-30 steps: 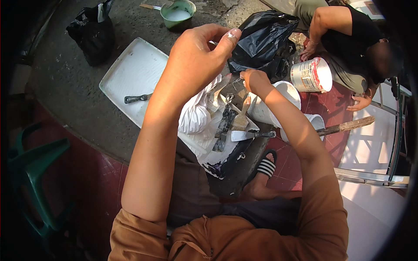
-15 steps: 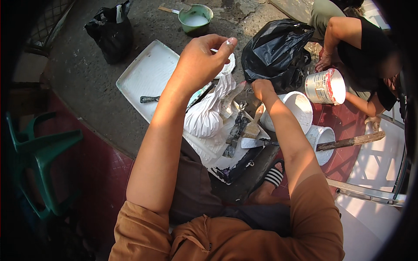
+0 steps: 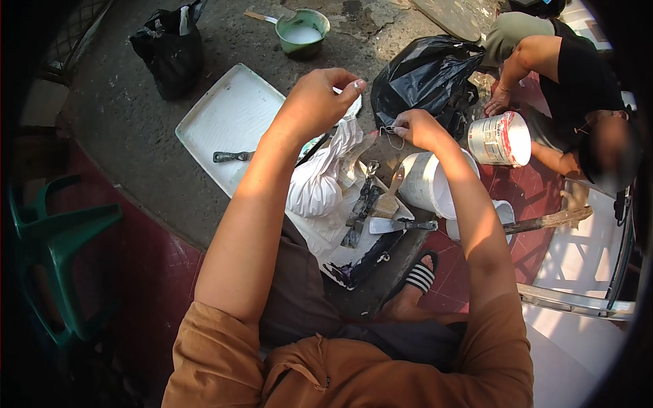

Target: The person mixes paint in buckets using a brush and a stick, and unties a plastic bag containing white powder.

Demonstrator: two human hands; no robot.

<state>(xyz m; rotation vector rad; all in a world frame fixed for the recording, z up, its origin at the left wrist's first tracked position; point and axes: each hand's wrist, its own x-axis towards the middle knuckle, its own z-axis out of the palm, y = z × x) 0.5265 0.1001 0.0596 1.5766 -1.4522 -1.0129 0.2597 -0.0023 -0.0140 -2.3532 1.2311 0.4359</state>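
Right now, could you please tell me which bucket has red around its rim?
The bucket nearest the co-worker; the other two buckets show whitish rims without red.

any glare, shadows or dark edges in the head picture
All in the head view: light glints on the larger black plastic bag; the green chair sits in shade, barred shadows cross the pale surface at right, and the corners are black.

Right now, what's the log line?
left hand: raised, hold unclear | right hand: at thin string | nearby: white bag, large black bag
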